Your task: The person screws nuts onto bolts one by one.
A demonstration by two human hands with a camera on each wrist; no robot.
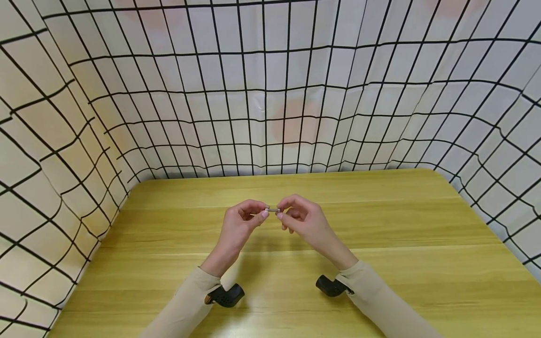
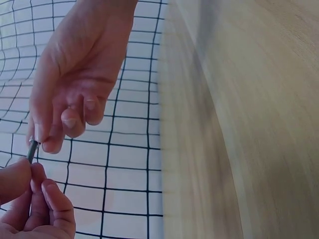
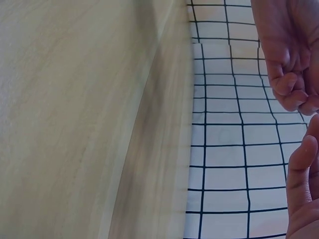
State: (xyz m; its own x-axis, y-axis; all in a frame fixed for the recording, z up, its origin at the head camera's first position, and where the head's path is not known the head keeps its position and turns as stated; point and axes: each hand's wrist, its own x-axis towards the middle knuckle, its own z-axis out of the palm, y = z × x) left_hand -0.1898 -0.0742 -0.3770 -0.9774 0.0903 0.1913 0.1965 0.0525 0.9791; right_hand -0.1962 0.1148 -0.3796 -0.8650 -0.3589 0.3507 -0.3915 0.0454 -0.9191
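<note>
Between the two hands, over the table's middle, is a short, thin metal rod (image 1: 273,210) with a silvery look. My left hand (image 1: 237,225) pinches one end of it with thumb and index finger. At the other end, thumb and index finger of my right hand (image 1: 307,221) pinch it too. In the left wrist view the rod (image 2: 32,151) appears dark grey, spanning the small gap between the fingertips of both hands. The right wrist view has the left hand (image 3: 294,59) and the right hand (image 3: 301,191) at its right edge; the rod is not visible there.
A wooden table (image 1: 405,220) with yellowish grain lies under the hands. White sheeting with a black grid (image 1: 274,94) surrounds it at the back and sides. Black wrist devices (image 1: 228,295) stick out from both beige sleeves (image 1: 186,305).
</note>
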